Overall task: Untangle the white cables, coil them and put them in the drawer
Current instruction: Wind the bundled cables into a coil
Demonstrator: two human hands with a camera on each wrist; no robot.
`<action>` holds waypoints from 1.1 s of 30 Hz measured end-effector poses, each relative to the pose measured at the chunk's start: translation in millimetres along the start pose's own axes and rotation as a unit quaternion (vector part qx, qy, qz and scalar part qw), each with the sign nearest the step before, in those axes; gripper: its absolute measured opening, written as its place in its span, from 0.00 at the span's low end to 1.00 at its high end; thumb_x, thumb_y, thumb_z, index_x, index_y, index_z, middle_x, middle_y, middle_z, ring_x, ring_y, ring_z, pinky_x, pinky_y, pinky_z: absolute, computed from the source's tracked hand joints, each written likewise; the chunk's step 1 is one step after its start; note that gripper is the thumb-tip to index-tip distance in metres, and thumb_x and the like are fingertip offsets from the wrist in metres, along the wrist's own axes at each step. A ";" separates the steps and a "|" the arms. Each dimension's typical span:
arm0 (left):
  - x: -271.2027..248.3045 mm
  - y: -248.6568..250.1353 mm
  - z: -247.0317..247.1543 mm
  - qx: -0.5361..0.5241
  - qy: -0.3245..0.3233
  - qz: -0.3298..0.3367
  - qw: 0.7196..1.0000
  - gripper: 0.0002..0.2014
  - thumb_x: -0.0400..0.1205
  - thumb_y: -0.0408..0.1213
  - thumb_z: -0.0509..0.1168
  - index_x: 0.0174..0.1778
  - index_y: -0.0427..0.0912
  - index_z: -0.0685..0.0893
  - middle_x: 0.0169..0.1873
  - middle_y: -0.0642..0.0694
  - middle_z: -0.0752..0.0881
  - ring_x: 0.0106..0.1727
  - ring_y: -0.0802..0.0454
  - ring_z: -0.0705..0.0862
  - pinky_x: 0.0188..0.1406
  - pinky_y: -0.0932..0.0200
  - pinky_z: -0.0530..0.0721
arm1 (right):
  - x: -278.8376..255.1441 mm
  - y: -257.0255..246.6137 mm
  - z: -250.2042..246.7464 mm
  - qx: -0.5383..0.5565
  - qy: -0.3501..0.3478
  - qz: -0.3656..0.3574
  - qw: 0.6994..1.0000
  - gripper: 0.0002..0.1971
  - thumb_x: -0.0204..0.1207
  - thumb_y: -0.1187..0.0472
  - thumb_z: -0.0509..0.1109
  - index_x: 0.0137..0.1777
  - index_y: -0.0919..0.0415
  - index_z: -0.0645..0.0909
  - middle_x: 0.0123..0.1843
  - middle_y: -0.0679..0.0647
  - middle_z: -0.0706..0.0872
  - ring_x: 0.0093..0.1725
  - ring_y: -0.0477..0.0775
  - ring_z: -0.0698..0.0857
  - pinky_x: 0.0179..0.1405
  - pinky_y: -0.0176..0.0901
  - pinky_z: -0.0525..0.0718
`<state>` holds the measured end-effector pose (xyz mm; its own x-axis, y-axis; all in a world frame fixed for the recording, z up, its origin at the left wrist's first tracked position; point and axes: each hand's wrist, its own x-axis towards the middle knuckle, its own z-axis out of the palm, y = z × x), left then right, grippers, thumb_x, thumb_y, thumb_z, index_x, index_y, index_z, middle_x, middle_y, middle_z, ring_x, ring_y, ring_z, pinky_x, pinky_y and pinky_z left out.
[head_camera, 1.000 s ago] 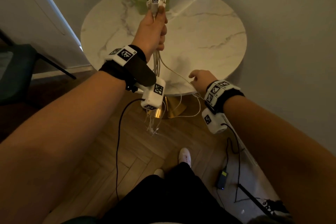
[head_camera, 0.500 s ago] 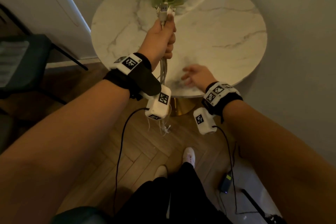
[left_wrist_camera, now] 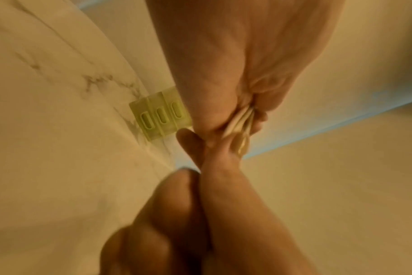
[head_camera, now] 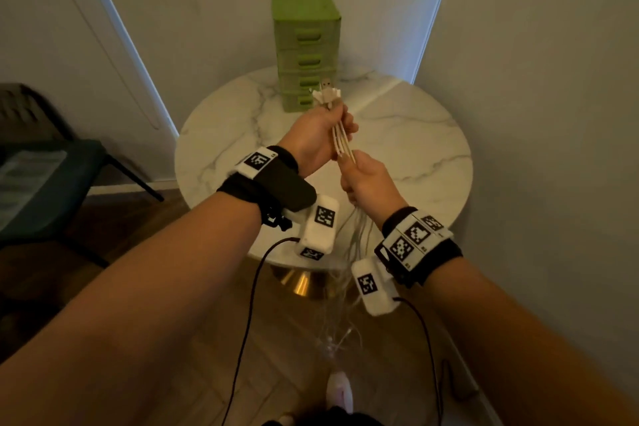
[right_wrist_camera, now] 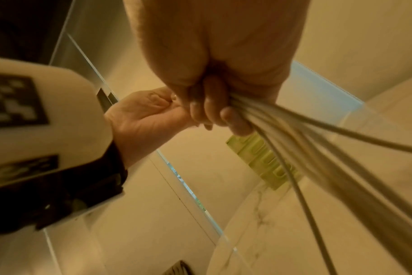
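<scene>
A bundle of white cables (head_camera: 341,138) runs between both hands above the round marble table (head_camera: 415,156). My left hand (head_camera: 321,135) grips the bundle just below its plug ends (head_camera: 327,93), which stick up in front of the green drawer unit (head_camera: 304,45). My right hand (head_camera: 363,176) is closed round the same bundle a little lower; in the right wrist view the cables (right_wrist_camera: 306,141) fan out from its fingers (right_wrist_camera: 209,111). The loose lengths hang past the table edge toward the floor (head_camera: 339,328). All drawers look closed. The left wrist view shows the cables (left_wrist_camera: 240,122) pinched in my left hand.
The table stands in a corner, walls behind and to the right. A dark chair (head_camera: 41,183) is at the left. Black wrist-camera leads (head_camera: 249,304) dangle under both arms. The table's gold base (head_camera: 301,280) and my feet (head_camera: 340,391) are below on the wood floor.
My right hand rose from the table edge and closed round the bundle just below my left hand. The head view tilted up, bringing the whole drawer unit into sight.
</scene>
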<state>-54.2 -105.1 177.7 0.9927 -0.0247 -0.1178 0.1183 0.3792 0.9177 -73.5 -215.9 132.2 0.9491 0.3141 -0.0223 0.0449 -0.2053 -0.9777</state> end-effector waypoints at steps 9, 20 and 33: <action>28.6 14.9 36.4 0.283 -0.068 0.047 0.956 0.14 0.88 0.38 0.49 0.60 0.39 0.78 0.38 0.48 0.77 0.41 0.57 0.75 0.49 0.65 0.74 | 40.7 -34.6 -54.0 0.112 -0.017 0.024 0.993 0.15 0.84 0.54 0.52 0.38 0.55 0.73 0.21 0.49 0.66 0.14 0.40 0.61 0.12 0.29 0.58; 61.6 13.7 23.5 0.739 -0.072 0.183 0.645 0.43 0.70 0.39 0.74 0.80 0.55 0.59 0.80 0.49 0.65 0.83 0.50 0.53 0.78 0.36 0.35 | 75.6 -36.9 -91.3 -0.148 -0.072 0.041 0.986 0.13 0.79 0.63 0.58 0.33 0.59 0.78 0.23 0.54 0.69 0.21 0.49 0.62 0.21 0.37 0.57; 88.1 61.4 -25.0 0.657 -0.095 0.031 0.747 0.16 0.78 0.50 0.66 0.31 0.43 0.79 0.22 0.49 0.75 0.22 0.52 0.74 0.20 0.63 0.70 | 112.7 -56.1 -106.3 -0.169 -0.173 0.008 0.970 0.12 0.81 0.61 0.61 0.37 0.57 0.80 0.24 0.53 0.70 0.18 0.46 0.65 0.15 0.33 0.66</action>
<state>40.0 -60.9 214.2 0.9675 -0.2231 -0.1189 -0.1323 -0.8478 0.5136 64.0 -267.5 206.7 0.7915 0.5889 -0.1636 0.1859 -0.4868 -0.8535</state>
